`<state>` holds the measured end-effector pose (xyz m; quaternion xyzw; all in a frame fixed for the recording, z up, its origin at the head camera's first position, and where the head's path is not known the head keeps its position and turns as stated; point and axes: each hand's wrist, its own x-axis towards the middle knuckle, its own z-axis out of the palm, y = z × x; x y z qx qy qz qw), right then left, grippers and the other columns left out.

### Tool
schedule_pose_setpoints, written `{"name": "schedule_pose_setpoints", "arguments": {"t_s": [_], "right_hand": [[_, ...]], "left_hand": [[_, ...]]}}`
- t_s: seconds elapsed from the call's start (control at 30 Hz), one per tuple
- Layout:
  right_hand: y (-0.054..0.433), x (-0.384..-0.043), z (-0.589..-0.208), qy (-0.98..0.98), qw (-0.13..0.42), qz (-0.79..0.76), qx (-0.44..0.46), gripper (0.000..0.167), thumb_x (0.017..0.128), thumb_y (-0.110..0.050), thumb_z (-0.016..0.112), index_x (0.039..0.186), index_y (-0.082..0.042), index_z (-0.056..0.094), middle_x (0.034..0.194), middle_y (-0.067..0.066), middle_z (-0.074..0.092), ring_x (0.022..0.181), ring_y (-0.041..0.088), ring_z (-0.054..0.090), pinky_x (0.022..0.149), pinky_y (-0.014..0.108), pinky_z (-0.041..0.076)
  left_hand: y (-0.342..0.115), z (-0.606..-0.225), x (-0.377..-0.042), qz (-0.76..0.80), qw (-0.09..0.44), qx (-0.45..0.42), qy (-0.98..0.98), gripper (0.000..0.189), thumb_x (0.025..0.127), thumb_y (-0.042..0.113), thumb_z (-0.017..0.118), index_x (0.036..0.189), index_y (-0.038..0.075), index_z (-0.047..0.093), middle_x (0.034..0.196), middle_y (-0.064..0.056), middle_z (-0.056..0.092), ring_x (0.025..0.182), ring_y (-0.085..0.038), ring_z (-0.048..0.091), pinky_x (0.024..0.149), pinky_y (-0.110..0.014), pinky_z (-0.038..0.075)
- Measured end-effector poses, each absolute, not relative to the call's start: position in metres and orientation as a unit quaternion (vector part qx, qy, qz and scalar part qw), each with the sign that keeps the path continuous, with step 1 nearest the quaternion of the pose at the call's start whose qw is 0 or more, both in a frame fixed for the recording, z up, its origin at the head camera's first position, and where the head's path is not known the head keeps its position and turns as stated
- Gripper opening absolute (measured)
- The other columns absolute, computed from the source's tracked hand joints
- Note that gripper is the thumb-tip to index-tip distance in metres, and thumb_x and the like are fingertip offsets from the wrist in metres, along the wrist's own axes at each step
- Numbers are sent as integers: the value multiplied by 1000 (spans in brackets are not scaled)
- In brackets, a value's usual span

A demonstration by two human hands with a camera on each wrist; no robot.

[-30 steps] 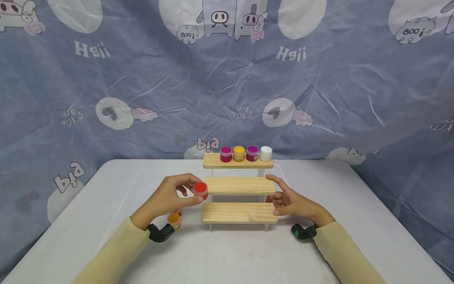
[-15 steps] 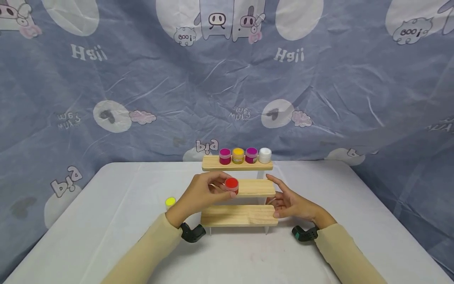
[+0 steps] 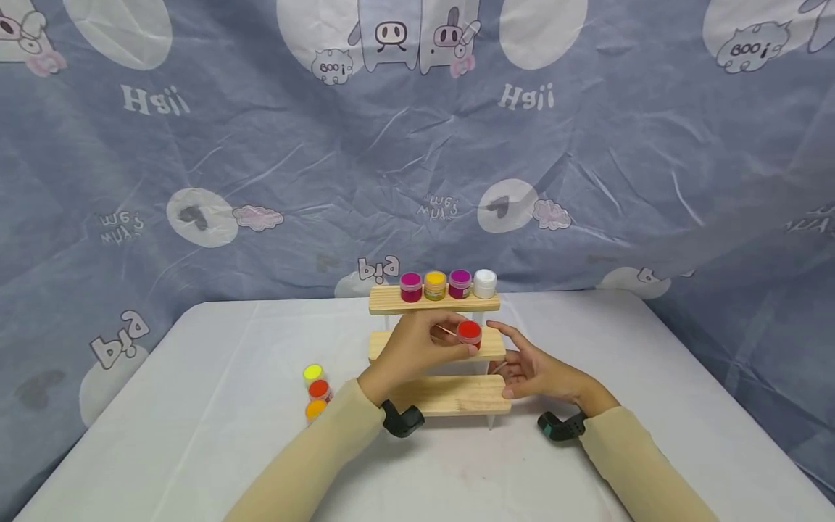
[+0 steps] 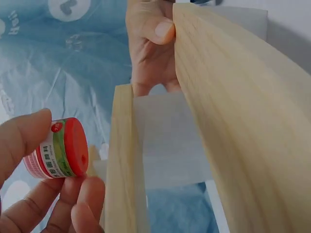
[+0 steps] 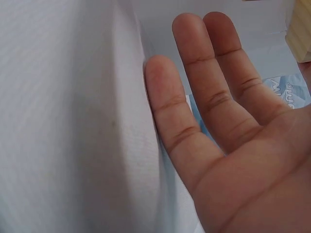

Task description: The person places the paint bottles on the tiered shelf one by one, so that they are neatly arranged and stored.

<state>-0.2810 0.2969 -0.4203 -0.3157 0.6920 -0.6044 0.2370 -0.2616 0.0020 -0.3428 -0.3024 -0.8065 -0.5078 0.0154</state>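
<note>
A three-tier wooden display rack point(image 3: 450, 395) stands on the table in the head view. My left hand point(image 3: 417, 348) pinches a small red-lidded paint jar point(image 3: 469, 333) between thumb and fingers, in front of the middle shelf's right part. In the left wrist view, the jar point(image 4: 63, 148) shows a green and white label and lies tilted sideways. At the rack's right end, my right hand point(image 3: 544, 373) touches the bottom shelf with the thumb, its index finger by the middle shelf. The right wrist view shows its other fingers point(image 5: 214, 97) fairly straight, holding nothing.
On the top shelf stand a magenta jar point(image 3: 411, 287), a yellow jar point(image 3: 435, 286), a purple jar point(image 3: 459, 284) and a white jar point(image 3: 485, 283). Left of the rack, yellow point(image 3: 313, 373), red point(image 3: 320, 390) and orange point(image 3: 315, 411) jars stand on the table. A patterned cloth point(image 3: 365, 159) hangs behind.
My left hand has carried the red jar rightward, from the rack's left side to the middle shelf's right part. The jars at left have come into view. My right hand has stayed in place.
</note>
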Motion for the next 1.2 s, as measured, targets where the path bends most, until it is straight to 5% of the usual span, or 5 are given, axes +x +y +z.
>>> {"name": "schedule_pose_setpoints", "arguments": {"t_s": [0.2, 0.4, 0.63, 0.93, 1.2], "right_hand": [[295, -280, -422, 696, 242, -602, -309, 105, 97, -1, 79, 171, -29, 9, 129, 13, 65, 111, 21, 65, 91, 30, 60], [293, -277, -425, 697, 245, -600, -308, 110, 97, -2, 79, 170, -12, -3, 128, 12, 66, 110, 21, 64, 91, 29, 59], [294, -273, -430, 699, 242, -600, -306, 111, 98, -2, 78, 169, -8, -7, 138, 30, 59, 118, 22, 66, 97, 31, 59], [292, -279, -426, 695, 236, -606, -308, 112, 97, 0, 78, 167, -5, -10, 127, 13, 65, 113, 19, 65, 93, 29, 59], [295, -283, -420, 694, 239, -608, -302, 116, 97, -1, 78, 167, -3, -14, 127, 11, 66, 114, 18, 68, 95, 30, 60]], "left_hand": [[18, -346, -264, -458, 24, -275, -845, 41, 90, 27, 92, 126, 11, 80, 106, 1, 80, 85, -7, 72, 79, -23, 58], [30, -349, -263, -397, 33, -243, -884, 43, 91, 39, 90, 128, 21, 80, 108, 8, 81, 102, -15, 72, 84, -35, 55], [39, -355, -260, -373, 35, -227, -899, 42, 91, 46, 89, 127, 26, 81, 107, 13, 81, 103, -14, 70, 82, -36, 52], [24, -344, -262, -386, 31, -262, -884, 46, 89, 29, 93, 129, 11, 79, 115, -2, 81, 89, -11, 69, 79, -23, 55], [-6, -333, -257, -422, 7, -325, -846, 42, 97, 20, 84, 136, 7, 74, 128, -7, 77, 117, -24, 71, 99, -31, 58]]}}
